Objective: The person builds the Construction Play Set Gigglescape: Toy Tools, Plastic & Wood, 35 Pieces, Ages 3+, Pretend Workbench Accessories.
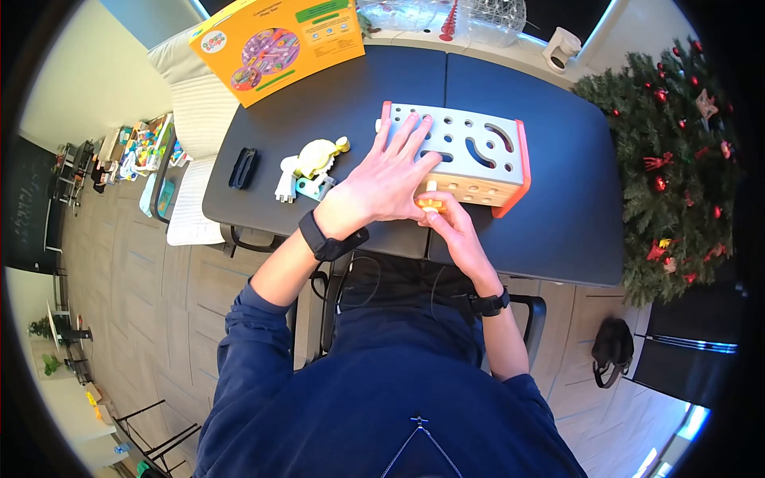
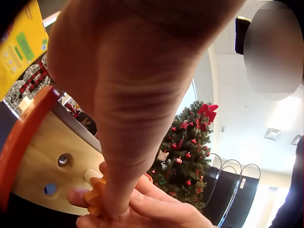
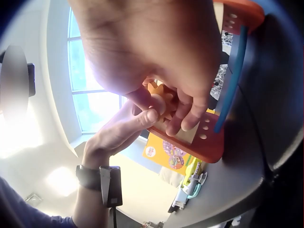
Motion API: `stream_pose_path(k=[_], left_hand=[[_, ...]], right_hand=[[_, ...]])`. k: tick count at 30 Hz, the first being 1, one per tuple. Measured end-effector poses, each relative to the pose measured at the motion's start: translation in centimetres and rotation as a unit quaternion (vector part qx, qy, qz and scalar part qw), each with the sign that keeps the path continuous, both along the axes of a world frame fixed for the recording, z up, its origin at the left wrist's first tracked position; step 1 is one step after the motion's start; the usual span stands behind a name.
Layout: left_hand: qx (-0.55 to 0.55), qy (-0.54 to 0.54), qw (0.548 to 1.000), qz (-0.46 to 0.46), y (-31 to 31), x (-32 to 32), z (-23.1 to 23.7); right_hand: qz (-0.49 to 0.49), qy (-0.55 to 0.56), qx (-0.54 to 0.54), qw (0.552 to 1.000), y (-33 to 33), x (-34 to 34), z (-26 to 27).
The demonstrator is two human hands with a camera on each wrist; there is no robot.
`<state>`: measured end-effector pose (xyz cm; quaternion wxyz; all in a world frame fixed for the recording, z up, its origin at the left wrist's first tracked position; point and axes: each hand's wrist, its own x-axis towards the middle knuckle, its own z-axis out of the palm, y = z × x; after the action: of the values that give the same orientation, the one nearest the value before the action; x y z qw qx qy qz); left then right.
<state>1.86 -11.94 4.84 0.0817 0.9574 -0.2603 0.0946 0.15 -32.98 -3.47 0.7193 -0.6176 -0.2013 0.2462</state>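
Observation:
A toy toolbox (image 1: 470,147) with a grey slotted top, pale wooden side and red-orange end panels stands on the dark table. My left hand (image 1: 390,179) rests on its top with fingers spread and straight. The left thumb (image 3: 145,118) reaches down the front and presses at the middle of an orange gear (image 3: 163,99). My right hand (image 1: 454,227) pinches that gear between thumb and fingers, close against the wooden side. Beside the gear, a light wooden peg (image 2: 90,175) sticks out of the side panel. Fingers partly hide the gear in every view.
Left of the toolbox lie a yellow toy piece (image 1: 320,155) with grey and teal parts and a small black holder (image 1: 243,167). A yellow cardboard box (image 1: 279,48) stands at the back left. A decorated Christmas tree (image 1: 669,167) borders the table's right edge.

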Motion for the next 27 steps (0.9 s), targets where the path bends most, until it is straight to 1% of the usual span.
stream_pose_path(k=[2, 5, 8, 11, 14, 17, 20, 23, 27], left_hand=[[0.004, 0.031, 1.000, 0.001, 0.0, 0.4, 0.0], [0.025, 0.029, 0.999, 0.016, -0.4, 0.2, 0.3], [0.015, 0.020, 0.999, 0.027, -0.6, 0.0, -0.1], [0.027, -0.007, 0.999, 0.032, -0.8, -0.2, -0.6], [0.004, -0.013, 1.000, 0.026, -0.7, 0.0, -1.1], [0.002, -0.018, 1.000, 0.020, -0.6, 0.1, -1.4], [-0.004, -0.011, 1.000, 0.020, -0.5, 0.1, -1.3], [0.010, -0.035, 0.999, 0.023, -0.5, 0.1, -1.4], [-0.001, -0.033, 0.999, 0.026, -0.6, -0.3, -1.2]], right_hand=[[0.009, 0.023, 0.020, 0.999, -0.2, 0.3, -0.4], [0.003, 0.061, 0.059, 0.996, 0.1, 0.3, -0.5], [0.010, 0.094, 0.097, 0.991, 0.2, 0.2, -0.5], [0.007, 0.094, 0.094, 0.991, 0.2, 0.1, -0.4], [0.008, 0.102, 0.107, 0.989, 0.1, 0.2, -0.2], [-0.006, 0.110, 0.113, 0.987, 0.3, 0.0, 0.5], [-0.016, 0.124, 0.121, 0.985, 0.5, -0.2, 0.4], [-0.029, 0.136, 0.128, 0.982, 0.8, 0.1, 0.4], [-0.040, 0.148, 0.136, 0.979, 1.1, 0.0, 0.3]])
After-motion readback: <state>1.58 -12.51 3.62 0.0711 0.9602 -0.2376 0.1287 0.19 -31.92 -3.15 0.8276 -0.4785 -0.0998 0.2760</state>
